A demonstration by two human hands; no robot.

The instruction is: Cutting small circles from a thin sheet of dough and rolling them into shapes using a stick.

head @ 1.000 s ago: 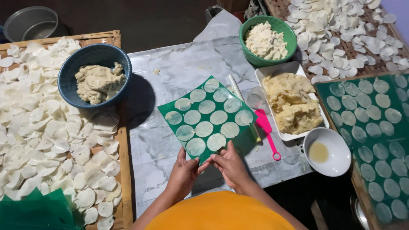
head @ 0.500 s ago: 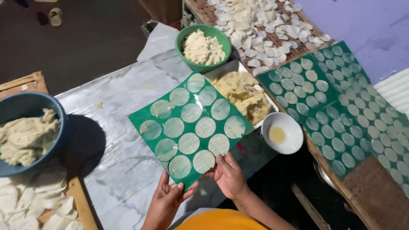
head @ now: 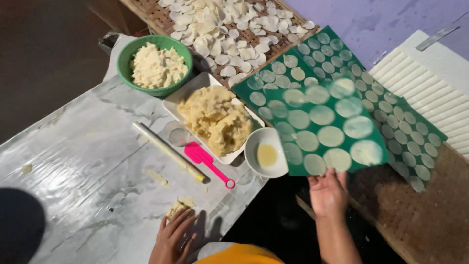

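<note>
Two hands | right hand (head: 328,194) fingers hidden under green sheet (head: 326,128)

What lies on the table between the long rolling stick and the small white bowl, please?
In the head view, a pink spatula lies between the rolling stick and the small white bowl, its blade beside the white tray.

Marble table (head: 73,161) bears bowls, tray, rolling stick.

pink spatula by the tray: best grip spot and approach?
Take the pink spatula by its thin handle, near the ring end, coming from above on the table side. It lies flat with its blade against the white tray and the white bowl close to its right; the handle's near side looks clearest.
</note>
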